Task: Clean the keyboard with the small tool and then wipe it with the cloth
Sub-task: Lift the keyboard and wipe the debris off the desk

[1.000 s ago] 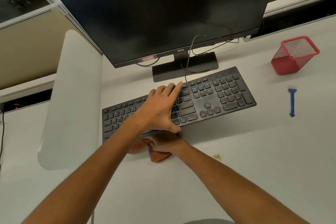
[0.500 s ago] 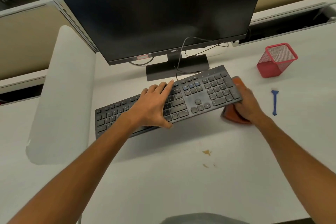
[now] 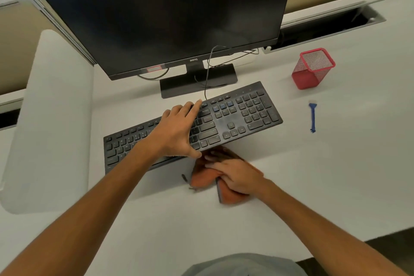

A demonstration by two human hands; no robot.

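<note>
The keyboard lies on the tabletop before the monitor, steadied by the flat, open left hand, while the right hand, gripping the cloth, has swept back from the right end to the front edge, so wiping is underway.

Office workstation. White table with a rounded left corner, bounded at the back and left by beige partition panels in pale frames. Black monitor on a flat black stand toward the table's back edge; black full-size keyboard in front of it, cabled. Open cable trough recessed along the back edge at right. Red mesh pen holder near the back right.
</note>
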